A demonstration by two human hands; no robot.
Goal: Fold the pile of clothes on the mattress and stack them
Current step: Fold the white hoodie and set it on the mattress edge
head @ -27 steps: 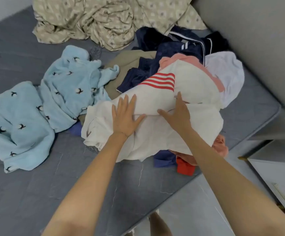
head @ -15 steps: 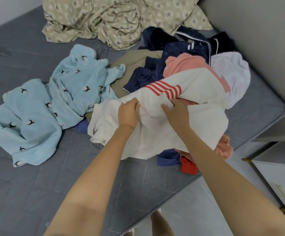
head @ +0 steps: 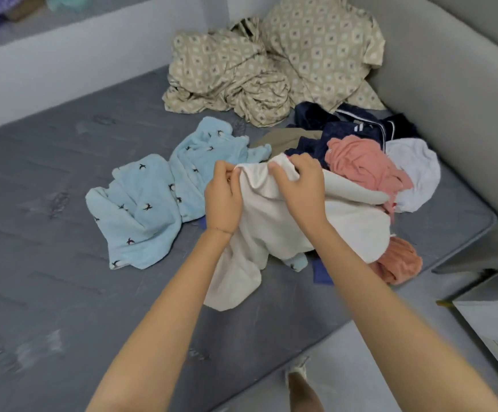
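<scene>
A cream white garment (head: 345, 224) lies on top of the clothes pile on the grey mattress (head: 48, 263). My left hand (head: 222, 197) and my right hand (head: 299, 185) each pinch its upper edge and hold it lifted, a fold sagging between them. Its lower part hangs down to the mattress near the front edge. Behind it lie a pink garment (head: 360, 165), dark navy clothes (head: 340, 129), a white piece (head: 417, 171) and a tan piece (head: 286, 138). A light blue garment with small bird prints (head: 152, 203) is spread to the left.
A crumpled beige patterned sheet (head: 271, 69) sits at the back of the mattress. A grey wall (head: 450, 84) borders the right side. White furniture (head: 494, 328) stands at the lower right beyond the mattress edge. A foot (head: 296, 373) shows on the floor below.
Both hands went from resting flat on the cream garment to gripping it and lifting its edge up. The red stripes are no longer visible. The camera view tilted up.
</scene>
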